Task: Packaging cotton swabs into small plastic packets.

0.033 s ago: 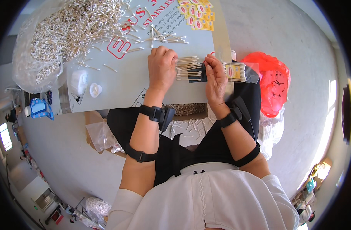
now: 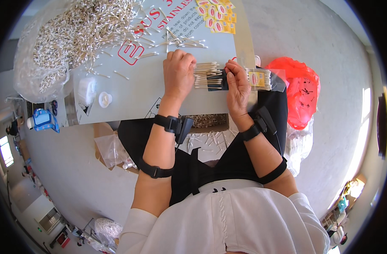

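Open room over flat grey printed tabletop (image 2: 138, 89), between small round white plastic cup (image 2: 105, 100) and bare left hand (image 2: 179, 73); scattered white-tipped cotton swabs (image 2: 192, 44) blocking beyond, lined-up swabs (image 2: 208, 76) filling the gap to bare right hand (image 2: 237, 86), yellow-labelled swab packet (image 2: 257, 79) barring its right

And both bare forearms (image 2: 158, 146) stretch forward, angling inward. The bare left hand (image 2: 179, 74) curls, its back upward; the bare right hand (image 2: 237, 86) sits apart, half-curled.
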`<action>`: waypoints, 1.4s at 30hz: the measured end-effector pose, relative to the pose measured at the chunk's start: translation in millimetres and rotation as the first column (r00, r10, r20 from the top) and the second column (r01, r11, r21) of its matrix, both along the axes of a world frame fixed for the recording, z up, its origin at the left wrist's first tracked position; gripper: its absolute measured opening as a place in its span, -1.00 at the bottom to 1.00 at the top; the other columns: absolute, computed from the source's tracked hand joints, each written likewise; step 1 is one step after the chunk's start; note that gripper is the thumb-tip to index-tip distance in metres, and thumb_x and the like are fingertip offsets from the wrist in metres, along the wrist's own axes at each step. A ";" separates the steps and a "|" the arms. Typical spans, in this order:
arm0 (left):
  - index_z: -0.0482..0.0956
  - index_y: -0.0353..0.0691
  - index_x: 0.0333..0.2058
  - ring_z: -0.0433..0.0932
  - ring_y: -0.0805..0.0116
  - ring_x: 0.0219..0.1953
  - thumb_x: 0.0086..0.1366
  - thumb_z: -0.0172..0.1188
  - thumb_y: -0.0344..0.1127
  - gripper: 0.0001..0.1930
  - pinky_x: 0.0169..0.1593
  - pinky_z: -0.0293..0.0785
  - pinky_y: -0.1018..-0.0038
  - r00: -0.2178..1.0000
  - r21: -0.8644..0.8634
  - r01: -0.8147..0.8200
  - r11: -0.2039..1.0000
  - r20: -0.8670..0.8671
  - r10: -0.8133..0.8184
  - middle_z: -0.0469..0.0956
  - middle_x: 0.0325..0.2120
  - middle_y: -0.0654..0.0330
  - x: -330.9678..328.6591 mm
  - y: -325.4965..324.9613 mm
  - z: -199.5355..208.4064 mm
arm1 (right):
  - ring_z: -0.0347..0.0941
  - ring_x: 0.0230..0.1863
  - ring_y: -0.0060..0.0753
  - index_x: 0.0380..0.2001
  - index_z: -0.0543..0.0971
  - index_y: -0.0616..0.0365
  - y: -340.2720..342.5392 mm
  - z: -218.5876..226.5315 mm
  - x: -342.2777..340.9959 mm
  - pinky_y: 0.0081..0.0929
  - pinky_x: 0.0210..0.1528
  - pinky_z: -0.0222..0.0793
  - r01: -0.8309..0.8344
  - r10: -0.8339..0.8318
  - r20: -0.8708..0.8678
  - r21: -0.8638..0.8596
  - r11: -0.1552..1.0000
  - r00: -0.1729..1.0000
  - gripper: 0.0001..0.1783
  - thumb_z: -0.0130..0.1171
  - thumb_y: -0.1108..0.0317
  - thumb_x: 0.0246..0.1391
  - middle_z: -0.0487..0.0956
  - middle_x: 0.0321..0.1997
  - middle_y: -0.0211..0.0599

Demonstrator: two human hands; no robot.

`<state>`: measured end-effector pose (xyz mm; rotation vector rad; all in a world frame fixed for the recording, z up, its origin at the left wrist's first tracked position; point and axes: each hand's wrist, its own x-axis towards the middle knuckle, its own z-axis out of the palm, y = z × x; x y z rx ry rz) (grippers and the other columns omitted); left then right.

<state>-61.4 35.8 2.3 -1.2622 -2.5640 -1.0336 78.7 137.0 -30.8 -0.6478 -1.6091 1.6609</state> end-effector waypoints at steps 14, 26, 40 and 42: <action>0.44 -0.22 -0.45 0.42 0.10 -0.24 0.08 0.23 -0.51 -0.88 -0.14 0.36 0.22 0.992 -0.172 0.095 0.981 -0.066 -0.107 0.47 -0.42 0.20 -17.6 8.2 2.8 | 0.45 -0.07 -0.45 -0.16 0.54 0.28 3.2 0.0 -2.8 -0.58 -0.02 0.39 0.055 -0.055 0.025 0.014 0.998 0.998 -0.83 0.13 0.55 0.16 0.49 -0.01 -0.23; 0.43 -0.18 -0.44 0.39 0.20 -0.24 0.05 0.20 -0.52 -0.87 -0.16 0.31 0.31 0.954 -0.296 0.181 0.938 -0.176 -0.240 0.40 -0.42 0.23 23.0 -15.5 9.4 | 0.39 -0.45 -0.64 -0.33 0.59 0.28 24.6 18.0 -4.9 -0.63 -0.38 0.34 -0.043 -0.043 0.265 0.312 0.949 0.963 -0.86 0.22 0.62 -0.02 0.51 -0.35 -0.37; 0.11 -0.30 0.32 -0.07 0.06 0.44 0.13 0.28 0.07 -0.09 0.38 -0.19 -0.08 0.996 -0.376 0.088 0.922 0.001 -0.095 0.01 0.38 -0.02 64.5 -12.7 -2.8 | 0.35 0.16 -0.40 -0.04 0.50 0.34 6.6 8.1 -9.9 -0.51 0.21 0.26 -0.026 0.016 -0.068 -0.154 0.988 0.998 -0.75 -0.01 0.47 0.28 0.45 0.14 -0.17; 0.09 -0.31 0.32 -0.07 0.06 0.44 0.14 0.28 0.07 -0.09 0.38 -0.20 -0.09 0.996 -0.385 0.082 0.919 -0.002 -0.089 0.01 0.38 -0.03 60.2 -4.3 -5.6 | 0.34 0.18 -0.39 -0.03 0.50 0.35 7.3 5.7 -9.7 -0.51 0.22 0.25 -0.038 0.022 -0.087 -0.185 0.982 0.996 -0.75 -0.01 0.49 0.27 0.46 0.14 -0.16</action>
